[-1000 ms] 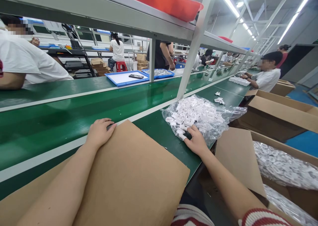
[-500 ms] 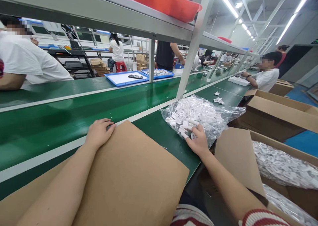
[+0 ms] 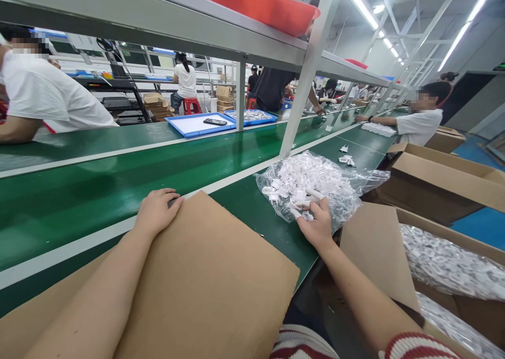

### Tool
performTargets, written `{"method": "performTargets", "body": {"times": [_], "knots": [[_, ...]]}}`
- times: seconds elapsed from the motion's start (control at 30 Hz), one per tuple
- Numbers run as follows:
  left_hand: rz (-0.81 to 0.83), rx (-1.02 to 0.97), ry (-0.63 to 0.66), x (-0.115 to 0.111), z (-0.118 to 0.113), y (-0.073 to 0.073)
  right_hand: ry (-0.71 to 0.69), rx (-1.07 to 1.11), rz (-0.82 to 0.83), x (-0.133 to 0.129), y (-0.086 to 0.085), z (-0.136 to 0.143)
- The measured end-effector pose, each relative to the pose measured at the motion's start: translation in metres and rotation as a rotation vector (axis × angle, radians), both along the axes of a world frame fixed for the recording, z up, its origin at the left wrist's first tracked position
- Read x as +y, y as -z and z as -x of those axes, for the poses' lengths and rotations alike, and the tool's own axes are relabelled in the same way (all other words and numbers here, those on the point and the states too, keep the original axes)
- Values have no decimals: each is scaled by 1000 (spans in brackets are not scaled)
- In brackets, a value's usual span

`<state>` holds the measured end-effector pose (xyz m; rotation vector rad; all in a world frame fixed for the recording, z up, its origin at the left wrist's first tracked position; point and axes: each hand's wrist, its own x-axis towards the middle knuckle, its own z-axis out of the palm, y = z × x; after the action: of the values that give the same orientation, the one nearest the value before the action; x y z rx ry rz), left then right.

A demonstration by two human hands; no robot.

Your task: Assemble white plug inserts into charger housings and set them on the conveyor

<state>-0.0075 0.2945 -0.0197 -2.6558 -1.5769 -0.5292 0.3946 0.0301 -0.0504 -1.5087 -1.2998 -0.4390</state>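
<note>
My left hand (image 3: pixel 158 210) is closed over the upper edge of a large brown cardboard flap (image 3: pixel 209 280), its fingertips hooked past the edge beside the conveyor. My right hand (image 3: pixel 317 223) is at the near side of an open clear plastic bag (image 3: pixel 365 180) heaped with small white plugs (image 3: pixel 311 172). White covers sit on its thumb and some fingers, which curl in around plugs at the edge of the heap. Exactly which pieces lie between the fingertips is hard to make out. A few loose plugs (image 3: pixel 347 160) lie beyond the bag on the green bench.
A green conveyor (image 3: pixel 118 190) runs past a metal post (image 3: pixel 300 96) and overhead shelf with a red tray (image 3: pixel 252 3). Blue trays (image 3: pixel 201 125) lie across it. Open cartons (image 3: pixel 371 243) with bagged plugs stand right. Co-workers sit on both sides.
My right hand's fingers have curled in slightly at the plugs; my left hand stays put. The co-worker at right has stretched an arm toward the conveyor, and a person in black has bent over it.
</note>
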Motion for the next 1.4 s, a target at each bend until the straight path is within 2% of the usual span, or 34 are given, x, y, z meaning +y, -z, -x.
{"method": "performTargets", "body": {"times": [0.4, 0.57, 0.73, 0.8, 0.93, 1.0, 1.23, 1.4], "knots": [[-1, 1, 1, -2, 0, -1, -47, -10, 3, -1, 1, -1], [2, -1, 8, 0, 0, 1, -78, -45, -64, -3, -5, 4], [0, -13, 9, 1, 0, 2, -51, -83, -138, -7, -8, 5], [-4, -13, 15, 1, 0, 1, -77, -96, -72, -6, -6, 3], [1, -9, 9, -1, 0, -1, -178, -184, 297, 0, 0, 1], [11, -6, 5, -2, 0, -2, -187, -188, 385, 3, 2, 1], [26, -3, -1, -4, -2, -4, -205, -139, 371, 3, 1, 2], [35, -8, -1, -3, -2, -4, -161, -142, 353, 3, 3, -1]]}}
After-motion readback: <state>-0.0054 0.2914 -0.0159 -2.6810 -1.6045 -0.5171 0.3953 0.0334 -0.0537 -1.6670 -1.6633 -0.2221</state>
